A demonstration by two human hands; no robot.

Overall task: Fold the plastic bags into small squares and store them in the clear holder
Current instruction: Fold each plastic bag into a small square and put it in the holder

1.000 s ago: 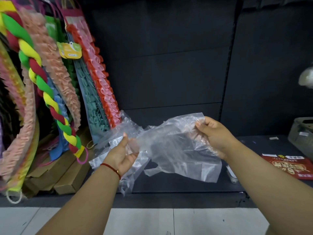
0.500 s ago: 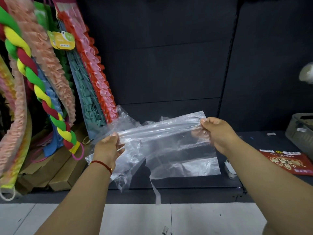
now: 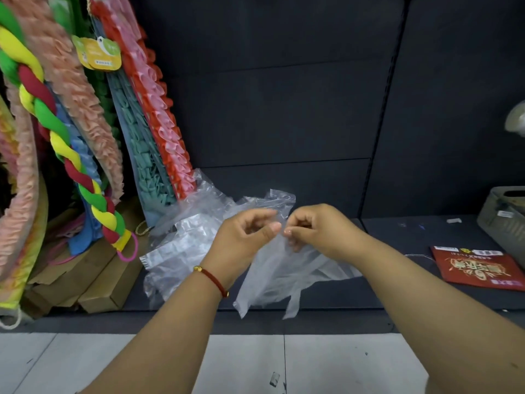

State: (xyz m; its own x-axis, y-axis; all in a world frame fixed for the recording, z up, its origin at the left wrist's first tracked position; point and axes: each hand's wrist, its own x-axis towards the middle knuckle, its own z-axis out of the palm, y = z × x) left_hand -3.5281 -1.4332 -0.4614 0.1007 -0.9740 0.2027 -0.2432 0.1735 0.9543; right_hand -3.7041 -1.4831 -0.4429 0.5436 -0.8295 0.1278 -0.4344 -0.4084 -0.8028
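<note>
A clear plastic bag (image 3: pixel 272 277) hangs folded in half in front of me, its handles dangling over the shelf's front edge. My left hand (image 3: pixel 244 237) and my right hand (image 3: pixel 315 231) meet at its top, each pinching the bag's upper edge between thumb and fingers. More clear plastic bags (image 3: pixel 181 240) lie crumpled in a pile on the dark shelf (image 3: pixel 397 294), behind and left of my left hand. No clear holder can be made out for certain.
Colourful ruffled and braided goods (image 3: pixel 85 155) hang at the left above cardboard boxes (image 3: pixel 93 282). A red packet (image 3: pixel 477 268) lies on the shelf at the right, with a grey basket (image 3: pixel 502 223) behind it. Pale floor tiles (image 3: pixel 255 365) run below the shelf.
My hands, which held the bag stretched wide between them, have come together in the middle, so the bag now hangs doubled over.
</note>
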